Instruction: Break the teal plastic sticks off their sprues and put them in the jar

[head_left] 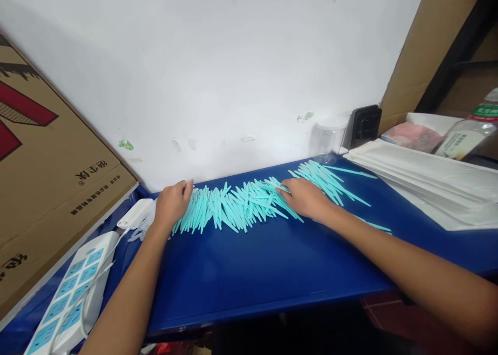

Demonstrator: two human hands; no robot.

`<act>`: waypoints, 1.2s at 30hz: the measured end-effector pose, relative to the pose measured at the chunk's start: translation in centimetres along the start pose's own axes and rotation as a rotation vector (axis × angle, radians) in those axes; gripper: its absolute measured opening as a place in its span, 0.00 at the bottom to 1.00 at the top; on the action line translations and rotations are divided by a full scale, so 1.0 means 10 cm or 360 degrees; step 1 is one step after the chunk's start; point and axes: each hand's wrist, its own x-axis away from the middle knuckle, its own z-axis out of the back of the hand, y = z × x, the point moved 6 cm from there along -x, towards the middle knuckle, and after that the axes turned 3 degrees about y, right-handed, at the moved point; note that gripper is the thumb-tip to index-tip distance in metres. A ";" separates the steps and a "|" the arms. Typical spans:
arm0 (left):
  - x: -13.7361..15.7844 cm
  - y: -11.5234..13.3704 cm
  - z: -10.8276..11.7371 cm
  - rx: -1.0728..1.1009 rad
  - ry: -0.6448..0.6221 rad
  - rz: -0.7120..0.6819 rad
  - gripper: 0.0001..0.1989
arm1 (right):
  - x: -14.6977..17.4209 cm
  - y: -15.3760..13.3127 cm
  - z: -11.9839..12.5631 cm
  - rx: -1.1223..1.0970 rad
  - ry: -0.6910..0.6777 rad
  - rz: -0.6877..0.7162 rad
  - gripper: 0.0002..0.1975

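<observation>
one white wall (pixel 241 75) behind, one blue worktop (pixel 252 272) in front of it. one printed cardboard box (pixel 58 153) at left. one stack of white sheets (pixel 428 184) at right, layers not countable. one power strip (pixel 60 306), left edge. one labelled bottle (pixel 467 137), far right. one clear jar (pixel 330 140) against the wall. two hands: left hand (pixel 172 204) has fingers curled at the left end of the row; right hand (pixel 305 197) has fingers bent over the right end. can't tell if either grips any. teal sticks (pixel 241 210), too many to count, lie on the worktop in two groups: long row between the hands, smaller pile beyond the right hand. step seems to be handling the row from both ends; next move probably calls for a light touch, sticks being loose and crossed.
</observation>
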 end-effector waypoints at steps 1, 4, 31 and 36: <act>0.00 -0.03 0.00 -0.0038 -0.0019 0.0008 0.26 | 0.02 -0.03 0.01 0.0032 -0.0022 0.0012 0.21; -0.02 -0.11 -0.03 -0.0119 -0.0066 0.0024 0.27 | 0.08 -0.10 0.04 0.0142 -0.0067 0.0041 0.25; 0.06 -1.21 -0.18 -0.0361 -0.0856 0.0634 0.31 | -0.02 0.12 0.12 -0.0330 -0.0057 0.0014 0.13; -0.02 -0.40 0.11 -0.0165 -0.0095 0.0208 0.28 | 0.02 -0.03 0.18 -0.0676 -0.0121 0.0267 0.19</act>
